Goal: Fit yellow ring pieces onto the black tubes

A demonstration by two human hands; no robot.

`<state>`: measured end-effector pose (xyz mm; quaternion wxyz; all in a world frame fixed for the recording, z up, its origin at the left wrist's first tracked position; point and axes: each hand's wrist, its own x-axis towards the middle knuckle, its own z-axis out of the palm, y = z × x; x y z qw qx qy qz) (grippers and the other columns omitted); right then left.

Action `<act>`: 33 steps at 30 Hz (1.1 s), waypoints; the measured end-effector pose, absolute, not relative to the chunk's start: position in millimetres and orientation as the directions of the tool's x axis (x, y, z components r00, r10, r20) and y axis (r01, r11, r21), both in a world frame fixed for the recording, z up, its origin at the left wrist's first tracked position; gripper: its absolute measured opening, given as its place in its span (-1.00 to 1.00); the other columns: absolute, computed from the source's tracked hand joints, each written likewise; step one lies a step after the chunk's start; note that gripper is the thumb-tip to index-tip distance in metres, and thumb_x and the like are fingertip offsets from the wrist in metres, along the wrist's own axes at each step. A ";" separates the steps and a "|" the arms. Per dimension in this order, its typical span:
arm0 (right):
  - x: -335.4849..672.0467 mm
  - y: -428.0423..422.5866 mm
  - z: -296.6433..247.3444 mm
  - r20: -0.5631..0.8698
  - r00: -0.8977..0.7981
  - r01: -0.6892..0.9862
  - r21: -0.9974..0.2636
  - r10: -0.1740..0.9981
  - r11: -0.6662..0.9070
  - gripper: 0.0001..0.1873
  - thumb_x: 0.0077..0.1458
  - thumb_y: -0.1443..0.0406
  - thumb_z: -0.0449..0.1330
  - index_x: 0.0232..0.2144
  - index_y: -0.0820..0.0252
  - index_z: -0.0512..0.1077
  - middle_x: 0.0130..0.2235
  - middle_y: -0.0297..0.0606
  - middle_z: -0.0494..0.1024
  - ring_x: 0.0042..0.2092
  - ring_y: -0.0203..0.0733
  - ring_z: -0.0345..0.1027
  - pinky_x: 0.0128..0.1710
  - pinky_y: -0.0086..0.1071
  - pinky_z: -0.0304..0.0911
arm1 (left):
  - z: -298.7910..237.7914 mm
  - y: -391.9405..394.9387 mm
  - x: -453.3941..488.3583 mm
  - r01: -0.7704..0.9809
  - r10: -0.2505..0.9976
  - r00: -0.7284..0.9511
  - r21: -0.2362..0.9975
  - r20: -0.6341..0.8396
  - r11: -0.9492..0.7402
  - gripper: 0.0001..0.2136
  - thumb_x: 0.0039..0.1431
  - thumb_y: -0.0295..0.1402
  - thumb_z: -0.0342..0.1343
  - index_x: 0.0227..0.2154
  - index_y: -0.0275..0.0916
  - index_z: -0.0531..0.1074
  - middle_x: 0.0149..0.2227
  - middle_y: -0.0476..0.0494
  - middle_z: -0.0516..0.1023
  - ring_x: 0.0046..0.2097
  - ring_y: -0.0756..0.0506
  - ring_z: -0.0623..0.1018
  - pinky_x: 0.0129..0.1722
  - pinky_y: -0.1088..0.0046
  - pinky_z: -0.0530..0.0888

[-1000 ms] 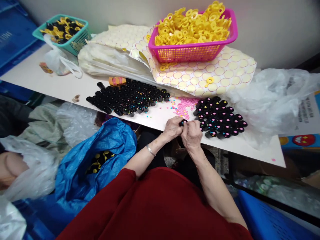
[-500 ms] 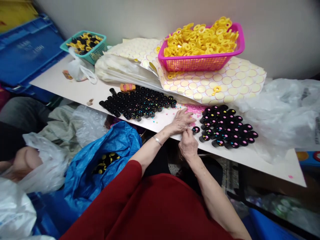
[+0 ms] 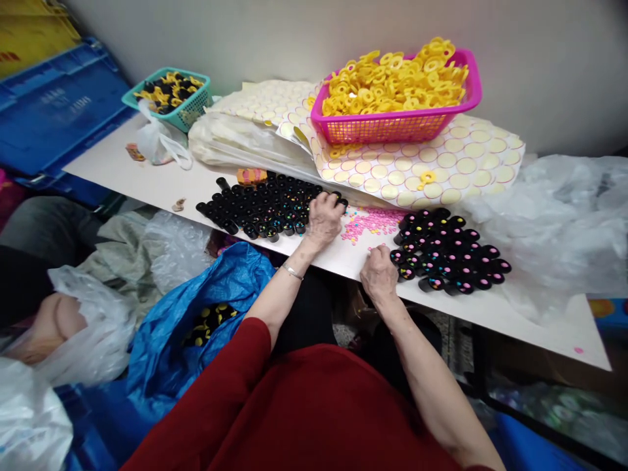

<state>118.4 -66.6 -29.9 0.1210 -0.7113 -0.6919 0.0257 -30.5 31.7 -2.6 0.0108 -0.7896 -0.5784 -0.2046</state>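
Note:
My left hand (image 3: 324,219) reaches over the right end of a cluster of black caps with coloured dots (image 3: 267,206), its fingers curled down onto one of the caps. My right hand (image 3: 379,269) rests on the white table (image 3: 147,180) beside a second cluster of black caps with pink tops (image 3: 449,256), fingers bent; what it holds, if anything, is hidden. A heap of small pink beads (image 3: 370,221) lies between the two clusters.
A pink basket of yellow rings (image 3: 397,91) sits on patterned sheets (image 3: 422,160) at the back. A teal basket (image 3: 169,95) stands back left. A blue bag (image 3: 206,314) with yellow-black parts lies below the table edge. Clear plastic bags (image 3: 554,216) lie right.
The hands parted. A black cap was set at the pink-topped cluster. My left hand moved left onto the dotted cluster; my right hand settled beside the right cluster.

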 end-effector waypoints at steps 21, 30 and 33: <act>105.6 -53.3 -1.9 -0.210 -0.132 0.987 -0.123 0.969 0.107 -0.68 0.10 0.42 -0.10 -0.14 0.26 0.34 -0.23 -0.11 0.41 -0.27 -0.14 0.37 -0.42 -0.36 0.04 | 11.9 19.0 -61.8 0.992 0.982 0.081 0.086 0.170 -0.097 -0.77 0.12 -0.45 -0.09 -0.20 -0.24 0.39 -0.02 -0.29 0.41 0.13 -0.30 0.23 0.01 0.12 0.17; 105.8 -39.8 1.4 -0.279 -0.262 0.960 -0.170 0.924 0.221 -0.73 0.12 0.35 -0.06 -0.20 0.22 0.40 -0.19 -0.10 0.46 -0.19 -0.10 0.40 -0.36 -0.37 0.11 | 6.1 19.2 -61.6 0.987 0.976 0.076 0.126 0.205 -0.104 -0.75 0.06 -0.50 -0.06 -0.19 -0.24 0.38 -0.04 -0.31 0.41 0.11 -0.31 0.25 0.01 0.07 0.18; 104.3 -38.0 4.7 -0.301 -0.218 0.970 -0.170 0.928 0.173 -0.72 0.11 0.37 -0.05 -0.20 0.26 0.41 -0.19 -0.05 0.48 -0.17 -0.07 0.41 -0.34 -0.37 0.12 | 3.1 20.0 -63.1 0.984 0.966 0.081 0.134 0.246 -0.117 -0.77 0.03 -0.52 -0.05 -0.24 -0.27 0.39 -0.08 -0.34 0.42 0.06 -0.33 0.29 -0.02 0.06 0.21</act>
